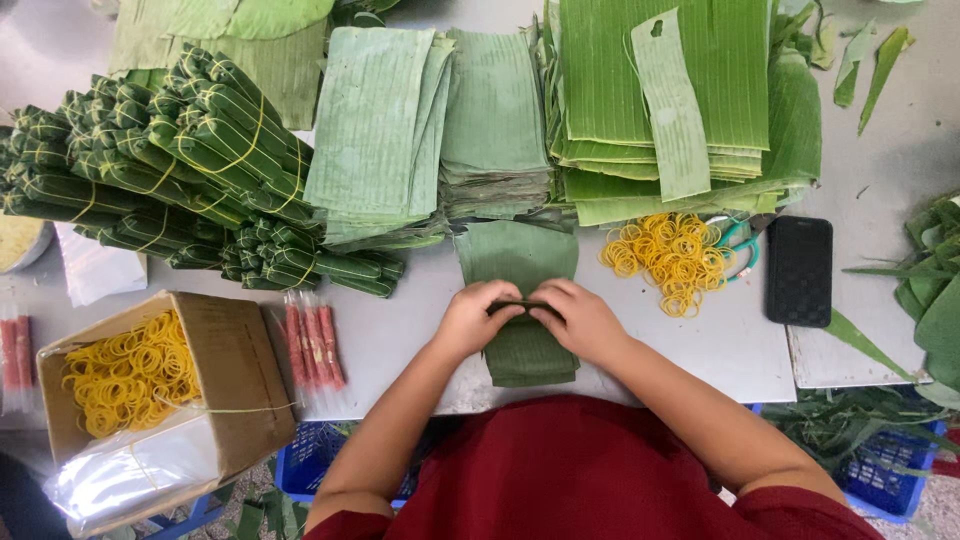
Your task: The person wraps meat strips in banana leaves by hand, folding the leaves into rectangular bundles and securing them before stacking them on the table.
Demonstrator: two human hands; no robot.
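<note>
At the left edge some red sticks [12,352] in clear wrap are cut off by the frame. Near them a cardboard box [235,390] stands tilted, full of yellow rubber bands [125,378]; its plastic liner [130,470] is shiny and crumpled. Far behind, wrapped leaf bundles [170,165] lie in a pile, dark green, each tied with a thin yellow band. More red sticks [313,345] lie just beside the box.

In the middle, the left hand [472,318] and the right hand [580,320] meet on a long leaf strip [520,260] that lies flat on the pale table [720,340]. Both hands are closed, fingers curled over a small dark fold of the leaf; what is inside the fold is hidden. The near end of the strip reaches the table's edge.

Far behind stand stacks of cut leaves [490,120], ribbed and matte. To the right lie loose rubber bands [668,255], partly covering teal scissors [738,245], then a black phone [798,270].
</note>
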